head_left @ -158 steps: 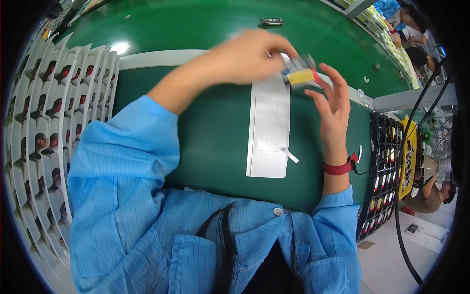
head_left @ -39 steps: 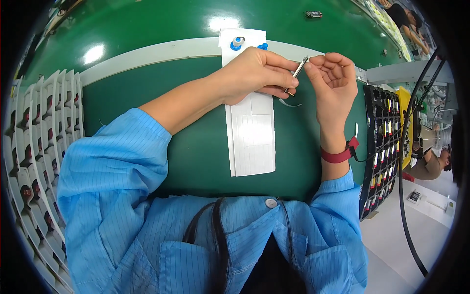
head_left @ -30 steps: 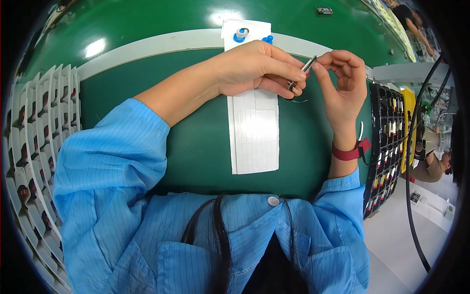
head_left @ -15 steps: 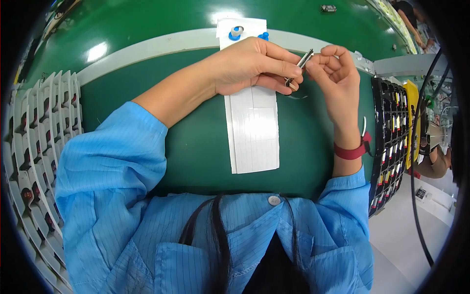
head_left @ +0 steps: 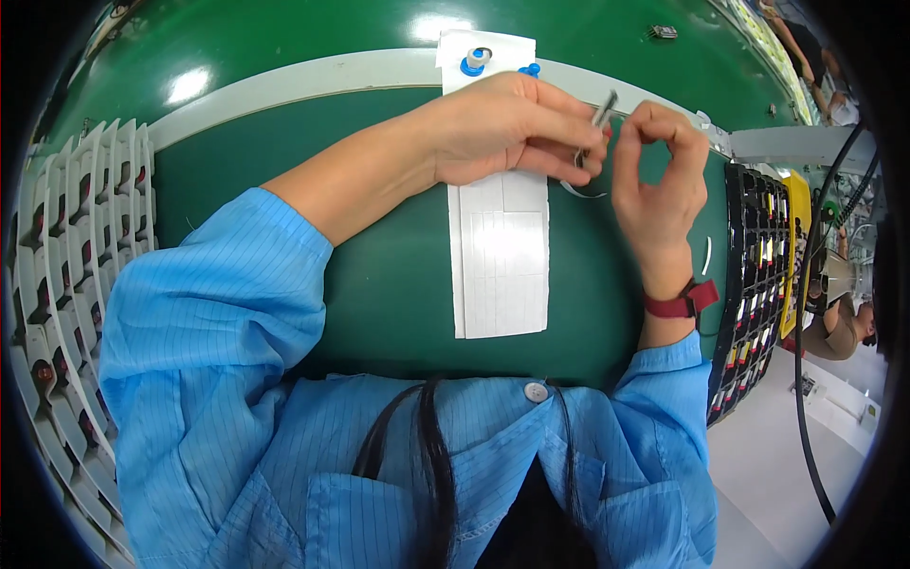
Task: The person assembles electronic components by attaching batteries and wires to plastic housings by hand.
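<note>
My left hand (head_left: 526,128) is closed on a small narrow electronic part (head_left: 605,109), dark and silver, that sticks up past the fingertips and looks smeared by motion. A thin pale strip or lead (head_left: 580,192) curls out below those fingers. Just to the right, apart from the part, my right hand (head_left: 666,175) is in a pinch, thumb and forefinger brought together; whatever lies between the tips is too small to make out. A red band (head_left: 684,302) circles the right wrist. Below the left hand, a white sheet ruled into strips (head_left: 504,270) lies on the green mat (head_left: 379,284).
At the left stand stacked white slotted trays (head_left: 90,228) with dark and red parts. To the right is a black tray (head_left: 754,284) of small parts beside a yellow bin (head_left: 798,213). A blue-and-white bottle (head_left: 476,62) stands at the far edge. A black cable (head_left: 806,379) hangs at right.
My right hand has drawn back to the right, away from the part in my left hand. That part now tilts more upright. The whole view has shifted slightly.
</note>
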The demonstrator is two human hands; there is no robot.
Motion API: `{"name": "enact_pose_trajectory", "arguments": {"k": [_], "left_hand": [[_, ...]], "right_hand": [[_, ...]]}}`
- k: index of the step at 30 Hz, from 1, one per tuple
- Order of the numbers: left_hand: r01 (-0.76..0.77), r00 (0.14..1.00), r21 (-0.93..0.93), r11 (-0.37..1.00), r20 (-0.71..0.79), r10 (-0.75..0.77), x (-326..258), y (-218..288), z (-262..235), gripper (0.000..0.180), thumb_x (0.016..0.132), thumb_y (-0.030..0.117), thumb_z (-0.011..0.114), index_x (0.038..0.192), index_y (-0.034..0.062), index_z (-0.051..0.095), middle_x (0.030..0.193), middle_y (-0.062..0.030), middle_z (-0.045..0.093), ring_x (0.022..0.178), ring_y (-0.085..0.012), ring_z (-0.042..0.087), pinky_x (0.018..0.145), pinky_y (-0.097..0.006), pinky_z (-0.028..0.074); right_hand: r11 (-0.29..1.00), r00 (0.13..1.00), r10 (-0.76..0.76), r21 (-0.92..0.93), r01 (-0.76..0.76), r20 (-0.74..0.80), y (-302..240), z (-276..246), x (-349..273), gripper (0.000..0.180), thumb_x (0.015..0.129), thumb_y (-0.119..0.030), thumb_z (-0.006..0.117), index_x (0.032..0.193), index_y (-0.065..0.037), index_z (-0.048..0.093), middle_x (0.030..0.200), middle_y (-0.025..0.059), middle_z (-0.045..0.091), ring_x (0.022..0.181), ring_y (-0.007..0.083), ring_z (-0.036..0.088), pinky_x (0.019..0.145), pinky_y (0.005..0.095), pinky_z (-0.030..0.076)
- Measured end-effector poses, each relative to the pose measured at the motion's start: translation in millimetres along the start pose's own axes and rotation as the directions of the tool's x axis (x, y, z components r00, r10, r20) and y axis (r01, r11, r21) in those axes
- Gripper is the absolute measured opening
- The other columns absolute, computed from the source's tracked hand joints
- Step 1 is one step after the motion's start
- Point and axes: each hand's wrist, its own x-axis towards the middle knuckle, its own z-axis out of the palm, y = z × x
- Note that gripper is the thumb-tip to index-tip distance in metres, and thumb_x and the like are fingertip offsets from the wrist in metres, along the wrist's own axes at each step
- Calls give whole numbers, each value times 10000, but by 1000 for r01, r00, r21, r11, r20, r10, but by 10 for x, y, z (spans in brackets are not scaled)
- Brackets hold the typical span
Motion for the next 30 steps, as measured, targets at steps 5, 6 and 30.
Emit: {"name": "enact_pose_trajectory", "arguments": {"k": [5, 6, 30], "left_hand": [[-70, 996, -121, 990, 42, 76, 32, 70, -109, 333, 842, 143, 543, 1091, -76, 514, 974, -125, 586, 889, -174, 594, 795, -258, 509], [-75, 988, -127, 989, 125, 91, 25, 99, -78, 348, 845, 128, 531, 1118, -84, 488, 990, -138, 579, 885, -183, 599, 793, -268, 513], [-72, 997, 113, 991, 35, 69, 44, 48, -27, 377, 817, 118, 575, 1150, -38, 492, 978, -134, 598, 882, -179, 607, 792, -290, 516]], "right_hand": [[814, 937, 348, 505, -288, -26, 76, -87, 173, 188, 735, 68, 555, 884, 3, 460, 855, 114, 564, 716, 168, 560, 667, 252, 462], [879, 913, 407, 277, -389, -9, 306, -109, 261, 164, 761, 34, 537, 911, 4, 480, 883, 119, 568, 729, 173, 570, 670, 264, 466], [475, 715, 625, 574, -667, 314, -21, -227, 124, 346, 696, -27, 713, 948, 16, 479, 787, 112, 620, 702, 122, 606, 628, 199, 495]]}}
